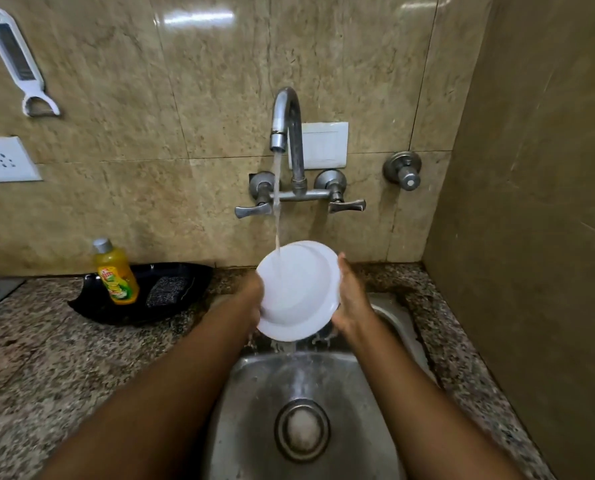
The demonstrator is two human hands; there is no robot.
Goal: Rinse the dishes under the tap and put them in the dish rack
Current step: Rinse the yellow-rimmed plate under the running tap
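Plate (299,292) tilted, face toward camera

Glossy white plate (299,292); dull, wet steel sink (254,393).

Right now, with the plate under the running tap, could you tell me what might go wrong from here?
The white plate is wet and held only at its edges by the left hand and right hand, so it could slip and fall into the steel sink.

The stream from the tap lands on the tilted plate, so water may splash onto the granite counter.

No dish rack is in view, so carrying the dripping plate there may wet the counter.
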